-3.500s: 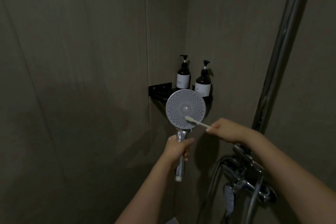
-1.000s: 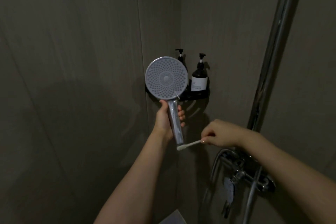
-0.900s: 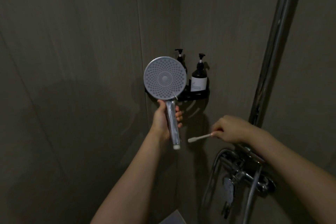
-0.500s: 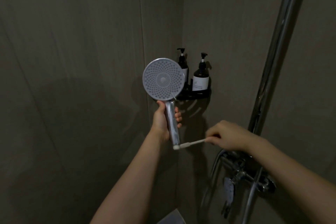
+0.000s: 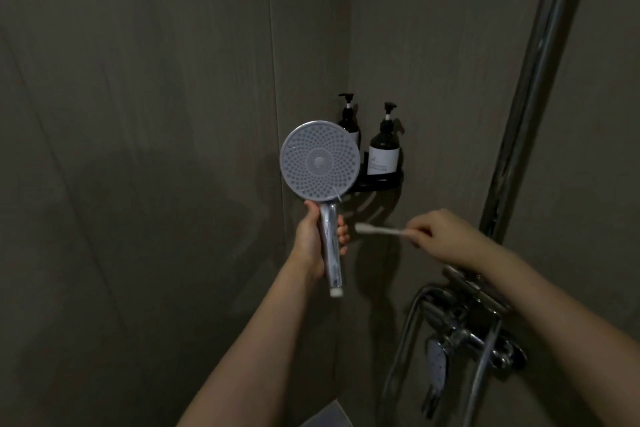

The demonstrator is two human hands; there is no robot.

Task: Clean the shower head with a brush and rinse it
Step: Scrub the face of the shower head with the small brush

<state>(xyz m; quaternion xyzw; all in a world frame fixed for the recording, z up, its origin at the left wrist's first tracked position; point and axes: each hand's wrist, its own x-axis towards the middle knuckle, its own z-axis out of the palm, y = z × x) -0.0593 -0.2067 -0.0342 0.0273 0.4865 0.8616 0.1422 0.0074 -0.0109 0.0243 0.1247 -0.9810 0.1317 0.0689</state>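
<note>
My left hand (image 5: 317,239) grips chrome handle of round grey shower head (image 5: 320,160), raised upright, face toward me. Right hand (image 5: 438,232) pinches white toothbrush (image 5: 379,229), bristles just beside handle, apart. Scrubbing step, I judge; next, bring bristles onto handle or nozzles.

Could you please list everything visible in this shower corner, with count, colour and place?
shower head: one, grey face with chrome handle, held upright left of the shelf, face toward the camera
brush: one, white, held level just right of the handle, not touching it
pump bottles: two, dark with pale labels, standing on the shelf
shelf: one, black, in the wall corner
pipe: one, chrome, upright on the right
tap: one, chrome, lower right, with hoses
walls: grey-brown panels
left hand: grips the handle
right hand: pinches the brush's end
</note>
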